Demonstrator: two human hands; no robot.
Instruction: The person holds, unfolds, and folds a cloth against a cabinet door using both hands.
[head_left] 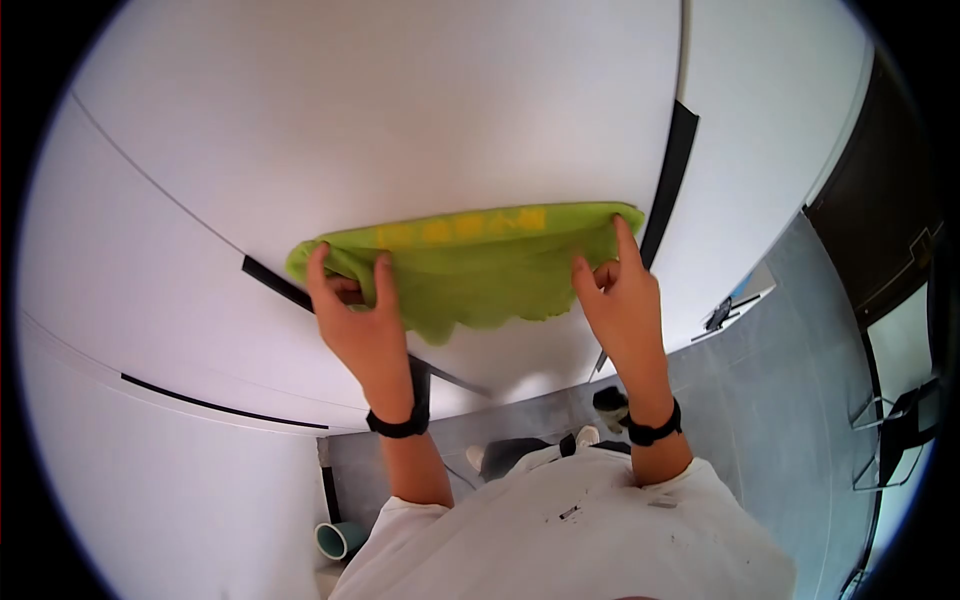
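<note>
Green cloth [478, 270], ends pinched in left fingers [384, 282], right fingers [626, 245]

Teal bin [352, 537] lower left, gray floor [790, 400], black chair [908, 425].

I take this for a room in a home, though an office is possible: white doors [500, 100] with long black handles [672, 180], grey floor tiles [780, 400], a teal tub [352, 538] by the wall, a black, metal-legged chair [897, 440] off right.
</note>
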